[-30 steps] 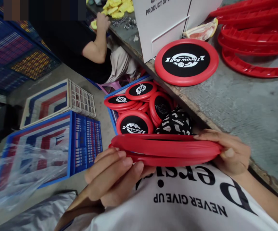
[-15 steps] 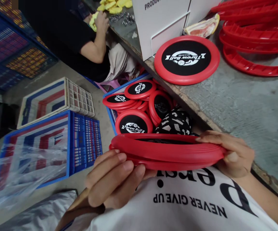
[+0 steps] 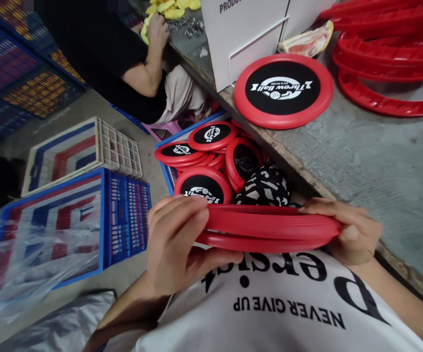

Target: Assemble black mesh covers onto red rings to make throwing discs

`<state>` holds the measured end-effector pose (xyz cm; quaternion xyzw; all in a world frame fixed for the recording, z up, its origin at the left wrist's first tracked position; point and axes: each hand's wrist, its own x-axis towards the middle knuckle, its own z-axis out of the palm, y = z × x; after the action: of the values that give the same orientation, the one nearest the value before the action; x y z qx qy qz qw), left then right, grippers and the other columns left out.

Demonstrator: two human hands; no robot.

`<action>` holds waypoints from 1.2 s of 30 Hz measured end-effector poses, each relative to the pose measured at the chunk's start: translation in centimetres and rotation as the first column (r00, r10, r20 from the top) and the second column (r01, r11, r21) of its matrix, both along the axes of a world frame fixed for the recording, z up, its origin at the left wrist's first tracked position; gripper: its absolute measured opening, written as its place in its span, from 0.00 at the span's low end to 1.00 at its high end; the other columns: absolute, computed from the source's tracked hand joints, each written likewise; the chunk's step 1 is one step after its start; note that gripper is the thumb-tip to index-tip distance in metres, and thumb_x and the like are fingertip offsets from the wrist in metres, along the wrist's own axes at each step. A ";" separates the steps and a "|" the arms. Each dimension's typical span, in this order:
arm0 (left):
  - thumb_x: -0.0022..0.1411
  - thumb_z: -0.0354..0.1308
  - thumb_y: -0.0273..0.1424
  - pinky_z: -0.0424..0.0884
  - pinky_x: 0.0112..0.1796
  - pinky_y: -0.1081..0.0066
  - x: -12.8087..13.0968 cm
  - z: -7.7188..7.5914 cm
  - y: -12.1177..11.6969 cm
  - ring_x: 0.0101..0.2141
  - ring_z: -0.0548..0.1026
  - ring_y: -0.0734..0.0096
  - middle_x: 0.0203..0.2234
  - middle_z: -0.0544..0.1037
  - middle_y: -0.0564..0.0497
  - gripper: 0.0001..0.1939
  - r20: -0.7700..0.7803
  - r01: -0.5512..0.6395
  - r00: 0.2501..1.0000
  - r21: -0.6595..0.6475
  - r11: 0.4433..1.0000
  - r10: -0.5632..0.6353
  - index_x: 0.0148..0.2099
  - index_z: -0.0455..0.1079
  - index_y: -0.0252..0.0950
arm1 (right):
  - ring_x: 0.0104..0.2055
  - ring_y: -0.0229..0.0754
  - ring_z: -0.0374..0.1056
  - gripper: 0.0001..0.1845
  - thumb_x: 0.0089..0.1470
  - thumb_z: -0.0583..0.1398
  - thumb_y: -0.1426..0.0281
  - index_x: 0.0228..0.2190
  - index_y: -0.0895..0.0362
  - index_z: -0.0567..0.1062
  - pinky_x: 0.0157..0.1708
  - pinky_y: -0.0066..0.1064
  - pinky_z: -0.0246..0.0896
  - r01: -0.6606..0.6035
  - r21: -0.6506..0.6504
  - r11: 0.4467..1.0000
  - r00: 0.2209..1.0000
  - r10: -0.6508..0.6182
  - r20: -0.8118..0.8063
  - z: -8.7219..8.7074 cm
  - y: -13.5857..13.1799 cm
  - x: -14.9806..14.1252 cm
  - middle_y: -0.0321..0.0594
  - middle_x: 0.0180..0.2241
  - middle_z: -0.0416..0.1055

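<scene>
Edge-on in front of my chest is a red throw-ball disc (image 3: 270, 225), with a dark gap running between its upper and lower rims. My left hand (image 3: 177, 244) is closed round its left end, fingers over the upper rim and thumb along the underside. At the opposite end my right hand (image 3: 354, 232) pinches the edge. A finished-looking disc (image 3: 285, 90) with a black face and white "Throw Ball" print lies on the table above my right hand. Below the table edge, more red-and-black discs (image 3: 211, 137) are piled in a blue-rimmed crate (image 3: 165, 171).
Red plastic rings (image 3: 387, 58) are stacked at the table's far right, beside a white box (image 3: 248, 44). A white crate (image 3: 118, 149) and a blue crate (image 3: 129, 215) stand on the floor at left. A co-worker (image 3: 123, 63) sits beyond, holding something yellow.
My left hand has moved from the disc's lower left edge up over its left end, fingers now across the upper rim. My right hand keeps its hold.
</scene>
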<state>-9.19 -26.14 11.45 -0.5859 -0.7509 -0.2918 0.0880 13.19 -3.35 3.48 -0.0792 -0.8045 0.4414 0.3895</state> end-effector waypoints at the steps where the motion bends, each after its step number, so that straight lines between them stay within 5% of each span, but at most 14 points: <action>1: 0.52 0.69 0.55 0.76 0.49 0.54 0.1 0.3 0.4 0.46 0.80 0.53 0.45 0.80 0.46 0.34 0.002 0.027 1.000 0.027 0.999 -0.027 0.54 0.69 0.43 | 0.30 0.48 0.75 0.23 0.67 0.50 0.55 0.42 0.51 0.81 0.28 0.37 0.69 0.011 -0.002 1.000 1.000 -0.011 -0.001 -0.2 0.0 0.0 0.41 0.31 0.79; 3: 0.55 0.68 0.52 0.76 0.48 0.57 0.3 0.8 0.8 0.45 0.80 0.55 0.45 0.81 0.45 0.35 0.044 0.073 0.996 0.015 0.997 -0.074 0.58 0.67 0.40 | 0.30 0.48 0.76 0.23 0.67 0.50 0.55 0.41 0.51 0.81 0.29 0.37 0.70 0.017 -0.007 1.000 1.000 -0.017 -0.003 -0.5 0.1 -0.2 0.41 0.30 0.80; 6: 0.56 0.68 0.52 0.76 0.42 0.63 0.1 1.8 0.9 0.41 0.80 0.59 0.42 0.81 0.47 0.33 0.162 0.152 0.979 -0.168 0.974 -0.125 0.57 0.69 0.40 | 0.29 0.48 0.77 0.23 0.66 0.50 0.57 0.41 0.54 0.82 0.28 0.36 0.71 -0.045 0.001 0.999 0.998 0.045 -0.038 -0.6 0.3 -0.6 0.43 0.31 0.80; 12: 0.56 0.64 0.56 0.66 0.30 0.68 -0.5 4.0 1.9 0.28 0.73 0.68 0.30 0.76 0.54 0.24 0.280 0.269 0.951 -0.548 0.792 -0.129 0.39 0.72 0.40 | 0.28 0.46 0.77 0.25 0.66 0.50 0.55 0.38 0.57 0.81 0.28 0.33 0.72 -0.139 0.039 0.990 0.989 0.141 -0.054 -0.3 0.8 -1.5 0.45 0.29 0.80; 27: 0.65 0.55 0.54 0.59 0.28 0.69 -0.3 4.5 4.7 0.28 0.70 0.68 0.29 0.74 0.53 0.23 0.309 0.367 0.926 -0.609 0.703 -0.216 0.38 0.69 0.37 | 0.30 0.44 0.74 0.35 0.68 0.44 0.48 0.36 0.58 0.80 0.30 0.36 0.70 -0.141 -0.095 0.985 0.990 0.143 0.015 -1.7 1.4 -0.9 0.45 0.30 0.78; 32: 0.67 0.54 0.52 0.56 0.27 0.69 -0.4 4.8 5.6 0.24 0.66 0.71 0.26 0.71 0.54 0.22 0.338 0.407 0.910 -0.621 0.670 -0.240 0.33 0.65 0.38 | 0.37 0.47 0.76 0.28 0.69 0.46 0.54 0.41 0.58 0.80 0.39 0.40 0.72 -0.071 0.134 0.989 0.997 0.065 0.047 0.4 2.2 -1.1 0.49 0.36 0.78; 36: 0.66 0.54 0.53 0.56 0.26 0.70 -0.5 5.2 6.7 0.23 0.66 0.72 0.25 0.71 0.55 0.23 0.362 0.420 0.904 -0.659 0.624 -0.227 0.33 0.63 0.38 | 0.44 0.49 0.76 0.27 0.62 0.57 0.49 0.51 0.56 0.75 0.42 0.40 0.73 -0.174 0.367 0.914 0.981 0.129 0.145 4.2 1.9 -2.1 0.49 0.43 0.78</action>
<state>-9.64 -19.42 16.63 -0.6579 -0.6900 -0.0525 -0.2972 11.06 -1.43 7.70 0.0342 -0.8995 0.3019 0.3140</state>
